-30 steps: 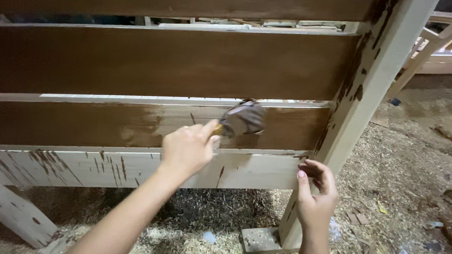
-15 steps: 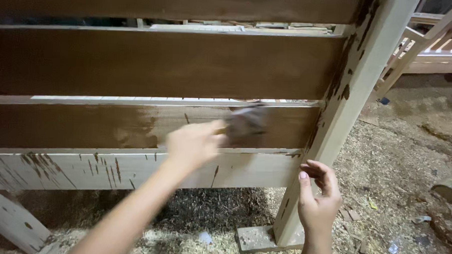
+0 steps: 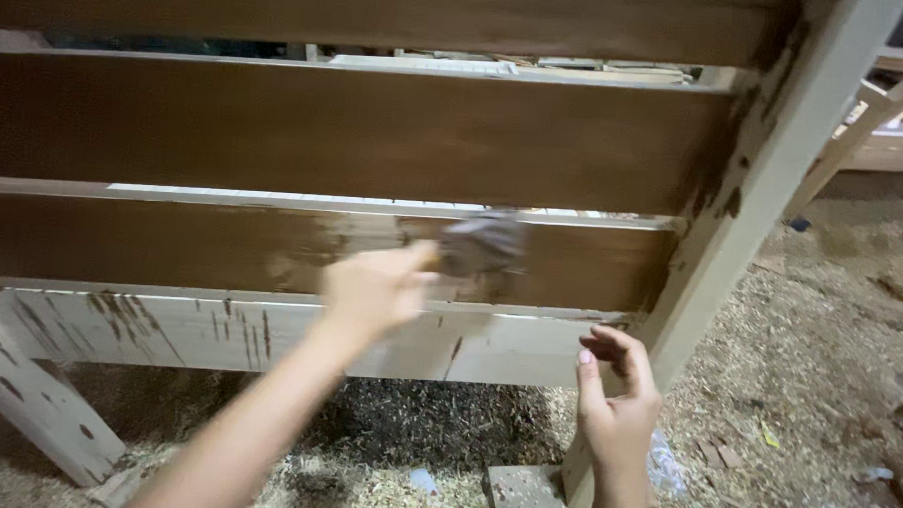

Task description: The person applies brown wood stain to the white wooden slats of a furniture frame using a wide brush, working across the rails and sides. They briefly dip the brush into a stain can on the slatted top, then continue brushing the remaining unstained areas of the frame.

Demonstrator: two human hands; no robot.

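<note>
Sawdust floor (image 3: 829,337) — dim, littered

The floor (image 3: 818,357) is covered in pale sawdust and wood shavings, darker in a patch (image 3: 436,424) left of the post (image 3: 764,185). The post stands on the floor on a small block (image 3: 523,490). Right of the post lie small scraps (image 3: 770,435) and wood bits. Far left of the post, a slanted leg (image 3: 31,395) rests in the sawdust

Sawdust-strewn floor (image 3: 828,357), pale wooden frame (image 3: 876,129) behind, right
</note>
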